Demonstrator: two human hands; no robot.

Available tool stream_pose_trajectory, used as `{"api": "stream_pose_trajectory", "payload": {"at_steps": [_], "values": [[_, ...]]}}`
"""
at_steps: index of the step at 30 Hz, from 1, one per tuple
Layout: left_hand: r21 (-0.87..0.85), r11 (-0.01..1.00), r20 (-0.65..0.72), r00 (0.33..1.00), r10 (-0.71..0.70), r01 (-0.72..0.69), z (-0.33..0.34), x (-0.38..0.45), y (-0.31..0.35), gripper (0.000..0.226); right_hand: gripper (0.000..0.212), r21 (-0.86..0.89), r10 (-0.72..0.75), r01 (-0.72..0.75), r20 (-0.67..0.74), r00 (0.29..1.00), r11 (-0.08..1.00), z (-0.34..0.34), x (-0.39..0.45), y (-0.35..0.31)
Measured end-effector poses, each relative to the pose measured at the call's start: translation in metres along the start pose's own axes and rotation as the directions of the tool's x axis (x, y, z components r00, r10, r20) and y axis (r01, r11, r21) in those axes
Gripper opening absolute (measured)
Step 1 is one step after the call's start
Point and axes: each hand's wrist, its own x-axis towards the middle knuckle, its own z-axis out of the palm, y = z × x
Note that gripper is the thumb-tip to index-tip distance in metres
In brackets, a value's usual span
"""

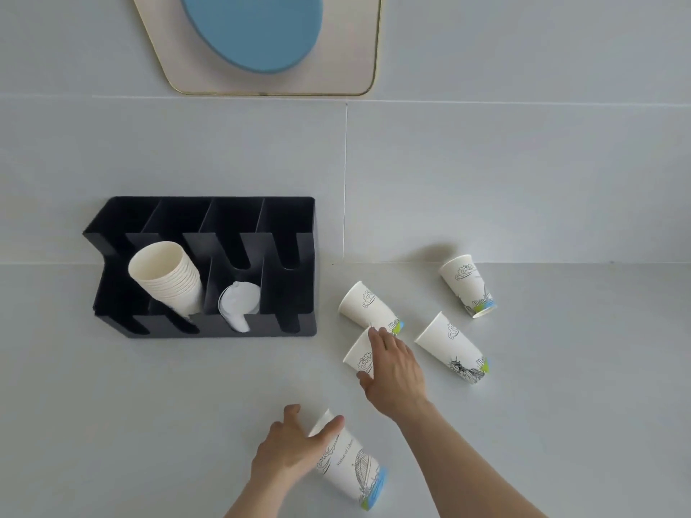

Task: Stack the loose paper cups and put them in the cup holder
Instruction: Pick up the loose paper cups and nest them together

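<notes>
Several printed white paper cups stand on the grey counter. My left hand [295, 448] grips the nearest cup [355, 469] near its rim, at the front centre. My right hand [392, 372] wraps around a second cup [361, 358], which it partly hides. Just behind that one is a third cup [368, 306]. Two more stand to the right: a cup [454, 347] beside my right hand and a far cup [469, 284] near the wall. The black cup holder [288, 293] sits at the left against the wall, with a stack of plain cups [166, 276] leaning in one slot.
A stack of clear plastic lids [239, 304] lies in the holder's slot right of the plain cups; the other slots look dark. A framed panel with a blue oval [258, 43] hangs on the tiled wall behind.
</notes>
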Motion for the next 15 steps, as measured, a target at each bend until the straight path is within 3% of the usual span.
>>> {"api": "stream_pose_trajectory", "payload": {"at_steps": [5,10,15], "values": [[-0.061,0.998,0.004,1.0,0.007,-0.006,0.004,0.011,0.006,0.095,0.078,0.03,0.018,-0.019,0.031,0.999,0.999,0.007,0.011,-0.005],[-0.195,0.964,-0.107,0.981,0.162,-0.181,-0.013,0.013,0.014,0.09,0.062,0.015,0.066,-0.066,0.016,0.998,0.998,0.014,0.006,-0.004],[-0.182,0.867,-0.347,0.855,0.385,-0.464,-0.033,0.015,0.019,0.089,0.06,0.055,0.057,-0.056,-0.023,0.998,0.997,0.016,-0.004,-0.005]]}}
